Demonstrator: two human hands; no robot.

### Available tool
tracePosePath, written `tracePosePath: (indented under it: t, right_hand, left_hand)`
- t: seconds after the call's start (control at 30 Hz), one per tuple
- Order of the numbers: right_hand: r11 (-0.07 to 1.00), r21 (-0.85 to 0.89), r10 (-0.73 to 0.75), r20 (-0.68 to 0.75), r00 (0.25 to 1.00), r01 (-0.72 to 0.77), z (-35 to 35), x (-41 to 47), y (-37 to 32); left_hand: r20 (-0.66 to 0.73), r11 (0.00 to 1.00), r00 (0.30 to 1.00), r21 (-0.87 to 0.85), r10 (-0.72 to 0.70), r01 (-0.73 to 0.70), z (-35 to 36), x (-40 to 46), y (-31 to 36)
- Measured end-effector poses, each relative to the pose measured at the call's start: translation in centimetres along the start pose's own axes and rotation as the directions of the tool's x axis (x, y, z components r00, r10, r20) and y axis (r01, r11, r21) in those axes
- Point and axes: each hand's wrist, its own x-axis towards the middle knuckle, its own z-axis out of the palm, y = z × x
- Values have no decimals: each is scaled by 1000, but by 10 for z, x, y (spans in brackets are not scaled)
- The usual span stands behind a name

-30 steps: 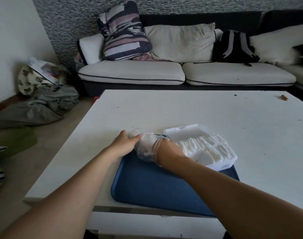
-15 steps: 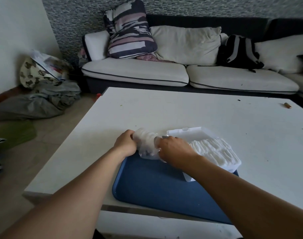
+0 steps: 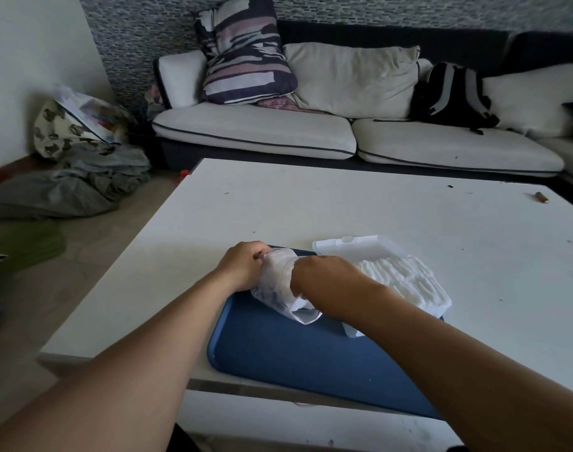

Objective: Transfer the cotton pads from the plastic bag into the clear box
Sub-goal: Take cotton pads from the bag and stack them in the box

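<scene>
We grip the plastic bag (image 3: 280, 285) over the blue tray (image 3: 311, 357), left hand (image 3: 242, 265) clamped on its far-left end, right hand (image 3: 321, 282) curled on its right side. Tip it gently right towards the clear box (image 3: 389, 275), already holding cotton pads (image 3: 399, 278).

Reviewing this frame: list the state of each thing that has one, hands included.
plastic bag: crumpled, gripped by both hands over the tray
clear box: lid open, packed with cotton pads
left hand: grips the bag's end
right hand: grips the bag
blue tray: flat on the table
backpack: upright on the sofa
</scene>
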Motion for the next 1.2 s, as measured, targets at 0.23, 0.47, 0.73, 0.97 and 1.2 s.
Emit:
tracePosePath:
  t: [0.23, 0.47, 0.73, 0.97, 1.2]
  right_hand:
    - [999, 31, 30, -65, 997, -28, 10, 1, 1]
    - [999, 42, 17, -125, 992, -12, 17, 2, 1]
    - [995, 83, 69, -279, 958, -48, 30, 1, 4]
    - [985, 171, 33, -287, 957, 17, 37, 2, 9]
    - [988, 134, -35, -282, 959, 75, 38, 4, 16]
  left_hand:
    - [3, 999, 999, 14, 44, -45, 4, 4, -5]
    - [-1, 997, 997, 0, 76, -76, 6, 7, -10]
    - [31, 998, 998, -36, 47, -46, 9, 10, -12]
    - [205, 988, 976, -153, 68, -36, 12, 6, 8]
    - [220, 986, 961, -26, 166, -165, 13, 8, 3]
